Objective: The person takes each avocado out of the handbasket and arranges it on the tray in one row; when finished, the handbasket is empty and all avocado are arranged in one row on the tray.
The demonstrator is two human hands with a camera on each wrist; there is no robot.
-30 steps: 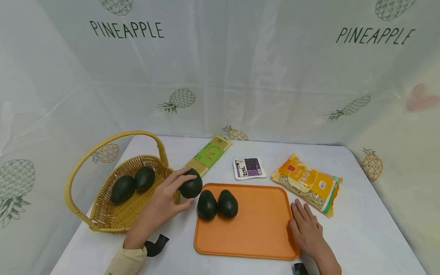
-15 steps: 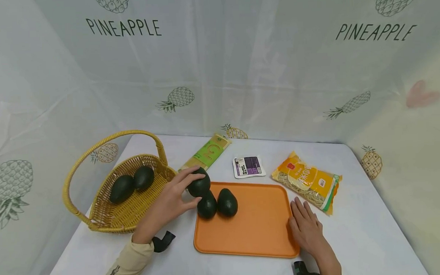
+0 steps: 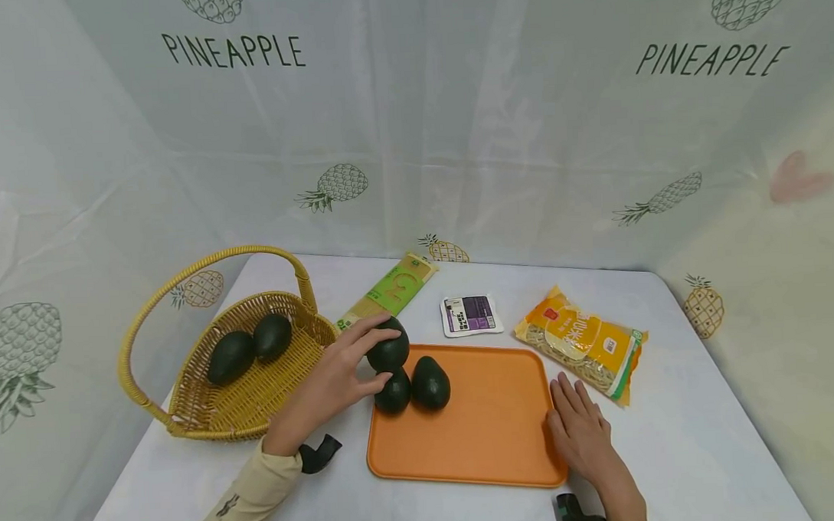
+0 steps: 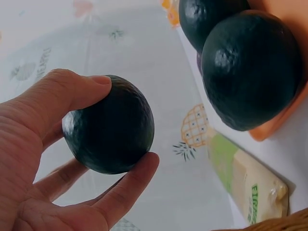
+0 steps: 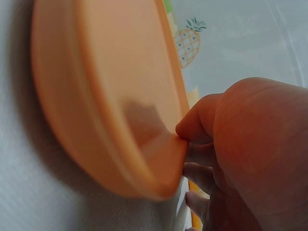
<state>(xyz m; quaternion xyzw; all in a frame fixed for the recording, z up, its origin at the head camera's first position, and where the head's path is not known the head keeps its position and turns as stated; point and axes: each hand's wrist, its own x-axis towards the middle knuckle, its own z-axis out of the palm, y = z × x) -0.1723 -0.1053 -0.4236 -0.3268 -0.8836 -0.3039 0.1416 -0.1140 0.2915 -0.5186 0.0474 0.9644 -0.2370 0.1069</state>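
My left hand [image 3: 333, 382] holds a dark green avocado [image 3: 388, 346] between thumb and fingers, over the left back corner of the orange tray [image 3: 492, 434]. In the left wrist view the thumb lies on one side of this avocado [image 4: 113, 132] and fingertips on the other. Just in front of it, two avocados lie side by side on the tray, the left one [image 3: 394, 393] partly covered and the right one [image 3: 431, 384] in full view. With fingers extended, my right hand [image 3: 587, 442] rests at the tray's right edge; its thumb touches the rim [image 5: 180, 115].
At the left stands a yellow wicker basket [image 3: 212, 433] with a tall handle and two avocados [image 3: 231, 358] inside. Behind the tray lie a green-labelled noodle packet [image 3: 396, 290], a small white-and-purple pack [image 3: 471, 316] and a yellow bag [image 3: 585, 345]. A pineapple-print sheet hangs behind.
My left hand has carried the avocado rightward from the basket's edge to above the tray's left back corner. My right hand has stayed at the tray's edge.
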